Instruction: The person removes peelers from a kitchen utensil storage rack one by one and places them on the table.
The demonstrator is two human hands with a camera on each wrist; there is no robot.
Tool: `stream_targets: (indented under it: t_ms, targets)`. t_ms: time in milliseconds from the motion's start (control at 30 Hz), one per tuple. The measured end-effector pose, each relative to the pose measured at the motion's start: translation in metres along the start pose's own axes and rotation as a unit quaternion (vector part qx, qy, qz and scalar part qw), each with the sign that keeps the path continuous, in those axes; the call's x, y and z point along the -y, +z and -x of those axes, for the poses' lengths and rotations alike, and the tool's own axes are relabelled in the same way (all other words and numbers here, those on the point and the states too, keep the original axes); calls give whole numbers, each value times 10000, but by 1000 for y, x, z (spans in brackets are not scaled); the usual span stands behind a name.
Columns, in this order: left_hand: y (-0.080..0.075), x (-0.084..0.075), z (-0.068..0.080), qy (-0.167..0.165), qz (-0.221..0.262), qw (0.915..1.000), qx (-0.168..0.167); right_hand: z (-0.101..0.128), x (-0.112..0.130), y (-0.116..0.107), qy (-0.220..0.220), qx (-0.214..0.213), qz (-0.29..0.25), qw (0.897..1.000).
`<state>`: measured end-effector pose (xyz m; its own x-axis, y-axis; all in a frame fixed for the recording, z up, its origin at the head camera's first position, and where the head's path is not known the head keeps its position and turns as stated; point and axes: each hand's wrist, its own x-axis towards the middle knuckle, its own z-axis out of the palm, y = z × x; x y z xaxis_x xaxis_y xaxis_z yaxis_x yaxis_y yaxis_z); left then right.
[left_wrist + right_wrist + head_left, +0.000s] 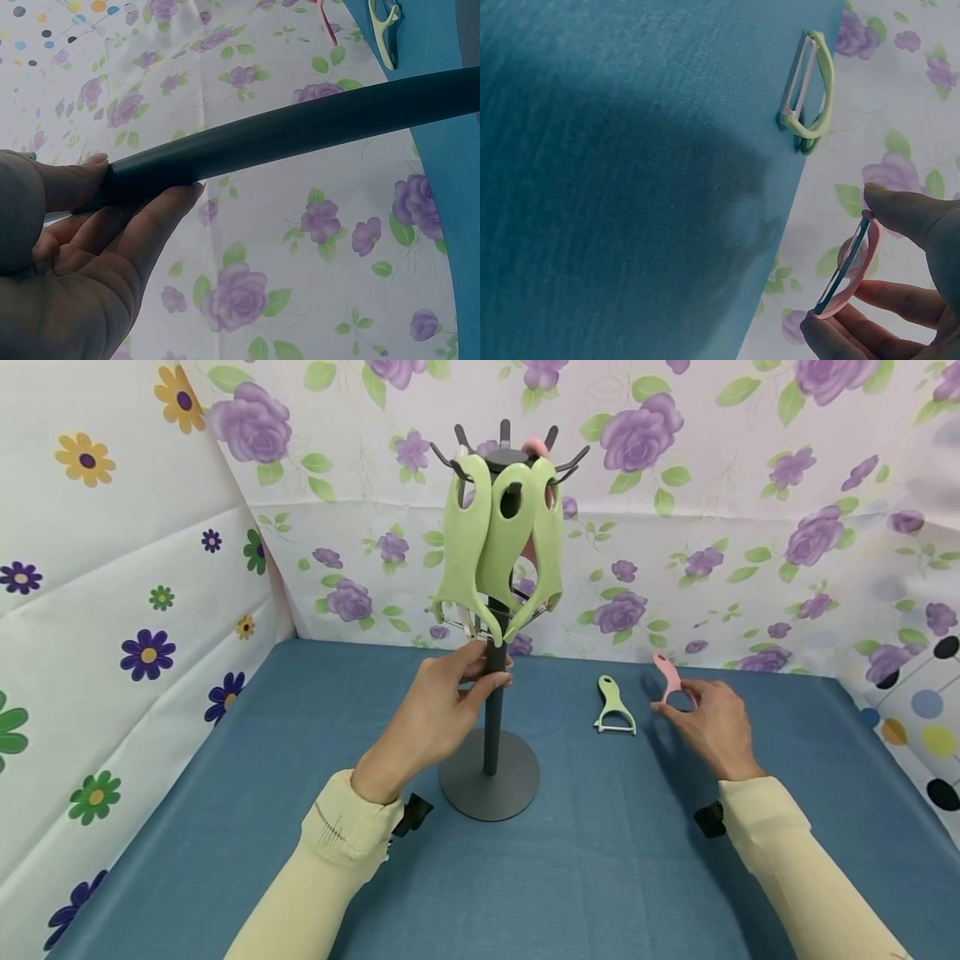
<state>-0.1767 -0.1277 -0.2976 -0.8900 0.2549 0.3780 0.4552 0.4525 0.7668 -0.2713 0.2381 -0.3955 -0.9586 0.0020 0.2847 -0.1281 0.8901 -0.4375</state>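
the left grip (433, 714) clasped a dark-grey round-based stand (492, 731); the right grip (717, 725) pinched a pink y-shaped peeler (666, 670); a light-green y-shaped peeler (612, 697) lay between.

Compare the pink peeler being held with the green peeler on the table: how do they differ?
The pink peeler is held in the right grip; the green peeler lies untouched on the table.
In the head view, the grip partly covers the pink peeler, while the green peeler shows in full.
Their colours differ: one pink, one pale green.
Both have a forked head with a blade across it.
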Motion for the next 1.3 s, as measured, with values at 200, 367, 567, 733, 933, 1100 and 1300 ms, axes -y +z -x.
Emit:
stream_targets:
  t_ms: [200,367,567,733,933,1100,1300]
  targets:
    - [0,0,0,-41,18,10000,27,-1,-2,5,158,264,-16,9995]
    - [0,-1,0,-32,29,10000,13,-3,-3,8,226,380,27,9990]
    - [0,0,0,-69,30,10000,24,-6,-1,11,400,573,188,9974]
    - [0,1,0,-77,42,10000,37,-7,-1,12,527,758,327,9952]
    - [0,0,0,-67,83,9999,44,-10,0,13,667,927,373,9928]
    - [0,0,-1,-13,99,9999,33,-11,1,14,709,999,420,9916]
    - [0,1,-1,-6,101,9999,22,-13,2,16,829,1124,445,9892]
